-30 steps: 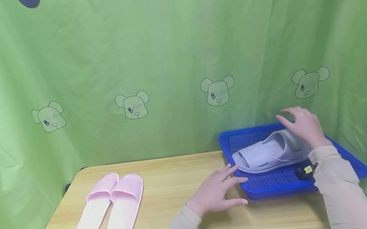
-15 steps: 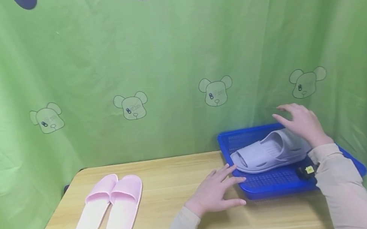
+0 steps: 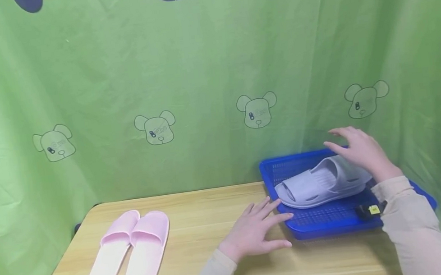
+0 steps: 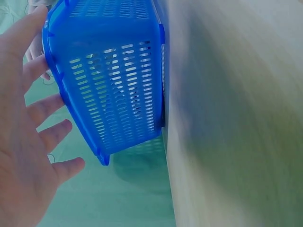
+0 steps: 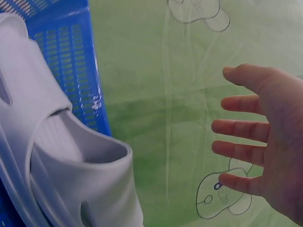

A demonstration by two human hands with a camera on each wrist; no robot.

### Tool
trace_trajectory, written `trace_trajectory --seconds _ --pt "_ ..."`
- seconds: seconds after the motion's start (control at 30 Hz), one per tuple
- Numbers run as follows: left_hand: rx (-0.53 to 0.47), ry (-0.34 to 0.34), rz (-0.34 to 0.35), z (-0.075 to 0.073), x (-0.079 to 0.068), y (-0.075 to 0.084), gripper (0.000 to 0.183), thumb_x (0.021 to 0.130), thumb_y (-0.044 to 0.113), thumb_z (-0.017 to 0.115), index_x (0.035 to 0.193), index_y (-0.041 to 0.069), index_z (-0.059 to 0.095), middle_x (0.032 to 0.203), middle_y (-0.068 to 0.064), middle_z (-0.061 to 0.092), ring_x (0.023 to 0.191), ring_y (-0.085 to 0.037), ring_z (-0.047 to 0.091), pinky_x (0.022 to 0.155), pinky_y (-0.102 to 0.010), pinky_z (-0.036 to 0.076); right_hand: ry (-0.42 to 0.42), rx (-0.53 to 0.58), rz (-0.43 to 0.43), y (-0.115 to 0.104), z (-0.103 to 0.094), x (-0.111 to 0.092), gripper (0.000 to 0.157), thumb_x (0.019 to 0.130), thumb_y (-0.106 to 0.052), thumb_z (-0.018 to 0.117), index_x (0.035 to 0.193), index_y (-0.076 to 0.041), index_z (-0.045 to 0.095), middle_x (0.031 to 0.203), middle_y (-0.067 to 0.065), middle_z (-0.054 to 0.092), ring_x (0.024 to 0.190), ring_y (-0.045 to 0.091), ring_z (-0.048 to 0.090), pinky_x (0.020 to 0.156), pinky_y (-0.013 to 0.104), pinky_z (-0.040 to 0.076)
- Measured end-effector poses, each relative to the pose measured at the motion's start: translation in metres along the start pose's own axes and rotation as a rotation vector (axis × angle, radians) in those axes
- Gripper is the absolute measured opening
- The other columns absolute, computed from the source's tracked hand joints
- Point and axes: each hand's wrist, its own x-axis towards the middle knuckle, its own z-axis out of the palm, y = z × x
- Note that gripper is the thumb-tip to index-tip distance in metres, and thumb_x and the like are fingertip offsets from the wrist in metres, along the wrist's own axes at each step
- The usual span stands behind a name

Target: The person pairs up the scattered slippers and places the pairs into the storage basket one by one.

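Observation:
A grey open-toed sandal [image 3: 312,190] lies in a shallow blue plastic basket [image 3: 333,229] on the right of the table. My left hand [image 3: 251,231] is spread at the basket's left front corner, fingers straight and fingertips right at the rim. In the left wrist view, that hand [image 4: 21,127] overlaps the edge of the perforated basket wall [image 4: 111,90]. My right hand [image 3: 365,152] hovers above the sandal's heel end, with fingers apart and nothing in them. The right wrist view has a gap between this hand [image 5: 284,137] and the sandal [image 5: 90,184].
A pair of pink slippers with white soles [image 3: 144,255] lies side by side on the left of the wooden table [image 3: 196,213]. A green curtain [image 3: 196,67] printed with bear heads hangs behind and at both sides. Black straps sit at both wrists.
The whole head view slides slightly left. Both hands, the sandal and the basket keep nearly the same places relative to one another.

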Motion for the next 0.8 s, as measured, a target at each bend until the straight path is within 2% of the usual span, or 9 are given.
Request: trace_trajectory --seconds 0.17,0.33,0.57,0.67,0.8 --pt "0.019 -0.011 -0.01 -0.003 -0.004 -0.001 0.069 0.089 0.075 0.037 0.151 0.047 0.022 0.164 0.005 0.019 0.152 -0.023 0.016 0.12 -0.055 0.024 -0.033 0.032 -0.004 -0.009 -0.003 -0.004 0.063 0.097 -0.048 0.053 0.14 -0.002 0.046 0.141 0.032 0.044 0.124 0.054 0.042 0.099 0.076 0.03" --pt "0.012 -0.006 -0.025 -0.006 -0.01 -0.003 0.069 0.089 0.075 0.037 0.151 0.047 0.022 0.163 0.004 0.021 0.152 -0.023 0.016 0.12 -0.056 0.022 -0.051 0.062 -0.02 -0.02 -0.006 -0.01 0.063 0.097 -0.047 0.054 0.14 -0.003 0.046 0.14 0.03 0.047 0.122 0.051 0.047 0.096 0.075 0.035" --pt "0.035 0.006 -0.045 -0.012 -0.019 -0.007 0.071 0.089 0.075 0.038 0.151 0.045 0.024 0.163 0.003 0.021 0.151 -0.023 0.02 0.119 -0.057 0.023 -0.02 0.09 -0.066 -0.039 -0.006 -0.019 0.057 0.097 -0.041 0.057 0.138 -0.003 0.049 0.135 0.028 0.052 0.117 0.047 0.053 0.093 0.072 0.04" --pt "0.039 0.036 -0.042 -0.015 -0.023 -0.01 0.071 0.089 0.075 0.039 0.151 0.042 0.027 0.161 0.001 0.027 0.149 -0.023 0.026 0.118 -0.058 0.026 -0.012 0.1 -0.096 -0.047 -0.004 -0.023 0.054 0.097 -0.038 0.058 0.136 -0.002 0.051 0.135 0.028 0.053 0.118 0.048 0.052 0.094 0.071 0.039" --pt "0.03 0.147 0.004 -0.018 -0.032 -0.017 0.067 0.09 0.068 0.047 0.147 0.033 0.04 0.153 0.0 0.044 0.142 -0.019 0.04 0.115 -0.054 0.034 -0.014 0.116 -0.138 -0.058 -0.002 -0.029 0.052 0.097 -0.035 0.059 0.135 0.0 0.051 0.134 0.028 0.054 0.119 0.049 0.05 0.096 0.069 0.04"
